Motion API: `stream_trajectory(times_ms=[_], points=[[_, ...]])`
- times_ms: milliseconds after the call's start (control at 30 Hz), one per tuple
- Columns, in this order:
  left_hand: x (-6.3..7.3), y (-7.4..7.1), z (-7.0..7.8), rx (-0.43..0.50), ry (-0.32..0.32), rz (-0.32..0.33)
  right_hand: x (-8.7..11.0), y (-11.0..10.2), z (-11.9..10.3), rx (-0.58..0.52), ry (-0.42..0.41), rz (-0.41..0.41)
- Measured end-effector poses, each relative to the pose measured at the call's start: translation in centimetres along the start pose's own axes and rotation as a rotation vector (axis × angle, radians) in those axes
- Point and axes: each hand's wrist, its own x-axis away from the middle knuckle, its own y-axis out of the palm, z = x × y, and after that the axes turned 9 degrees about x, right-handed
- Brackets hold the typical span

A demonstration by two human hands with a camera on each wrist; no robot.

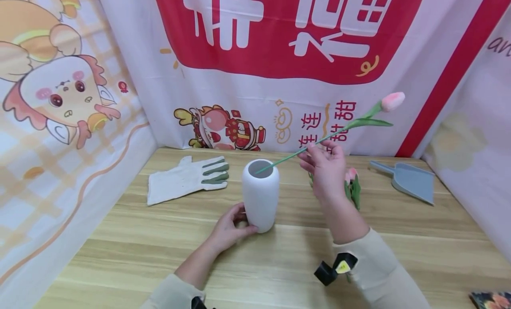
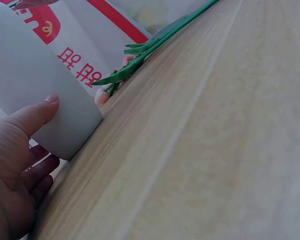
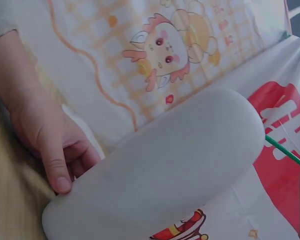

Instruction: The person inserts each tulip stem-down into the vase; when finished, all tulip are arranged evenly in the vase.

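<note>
A tall white vase (image 1: 261, 207) stands upright on the wooden table. Low on its left side, my left hand (image 1: 229, 227) holds it, the thumb at the front and the fingers curving behind the base. My right hand (image 1: 329, 174) pinches the green stem of a pink tulip (image 1: 393, 101) to the right of the vase. The stem slants, with its lower end inside the vase mouth and the bloom up at the right. More pink tulips (image 1: 353, 189) lie on the table, partly hidden behind my right forearm; the left wrist view shows their green leaves (image 2: 140, 57).
A white work glove (image 1: 179, 182) with grey-green fingertips lies left of the vase. At the back right is a blue-grey dustpan (image 1: 415, 182). A dark flowery item (image 1: 493, 300) shows at the lower right corner. Printed cloths (image 1: 223, 87) hang around the table.
</note>
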Motion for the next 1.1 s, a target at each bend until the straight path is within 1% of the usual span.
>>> stream_trajectory(times_ms=[333, 433, 567, 700, 867, 1100], points=[[-0.1, -0.1, -0.2, -0.007, 0.006, -0.001, 1.1, 1.7, 0.4, 0.198, -0.153, -0.082], [-0.2, -0.1, -0.1, -0.013, 0.011, -0.008, 1.4, 2.1, 0.5, 0.259, -0.177, -0.115], [-0.2, -0.1, -0.1, -0.02, 0.015, -0.017, 1.7, 2.5, 0.9, 0.357, -0.183, -0.151], [-0.2, 0.0, -0.1, -0.015, 0.016, -0.017, 1.9, 2.8, 1.2, 0.439, -0.161, -0.184], [-0.2, 0.0, -0.1, -0.008, 0.013, -0.012, 2.2, 2.9, 1.4, 0.491, -0.129, -0.212], [-0.1, 0.0, 0.0, -0.013, 0.011, -0.019, 2.4, 3.0, 1.6, 0.537, -0.157, -0.24]])
